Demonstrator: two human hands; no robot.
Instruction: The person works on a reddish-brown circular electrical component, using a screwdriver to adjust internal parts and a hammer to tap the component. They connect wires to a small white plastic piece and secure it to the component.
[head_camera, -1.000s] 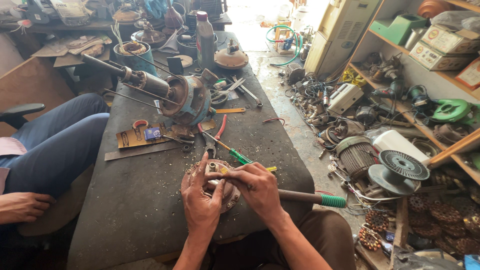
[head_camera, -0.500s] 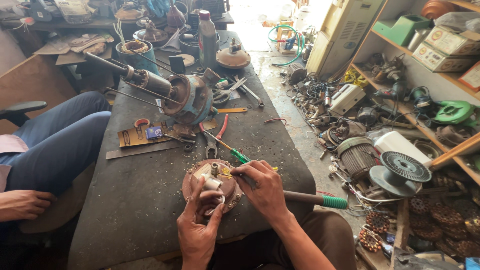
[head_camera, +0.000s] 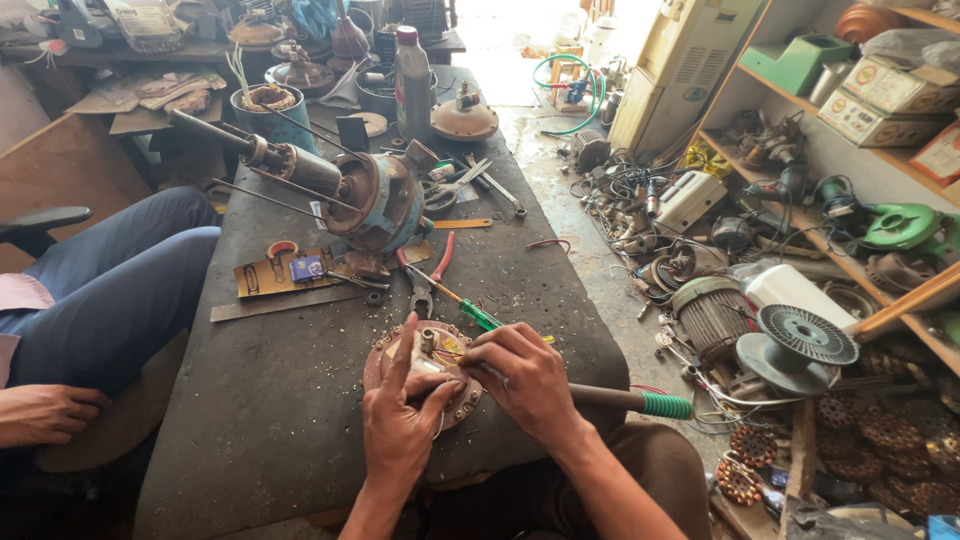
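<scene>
Head view: a round rusty motor plate (head_camera: 425, 375) lies flat on the dark worktop (head_camera: 300, 400), at its near edge. The left hand (head_camera: 400, 425) covers the plate's near side, grip closed on its rim, forefinger stretched up along the plate. The right hand (head_camera: 525, 385) sits at the plate's right edge, fingers pinched narrow on something small; what it is, I cannot tell. A green-handled screwdriver (head_camera: 470, 310) lies just beyond the plate, pliers (head_camera: 425, 280) farther beyond. Another person's hand (head_camera: 45, 410) rests well left of the plate.
</scene>
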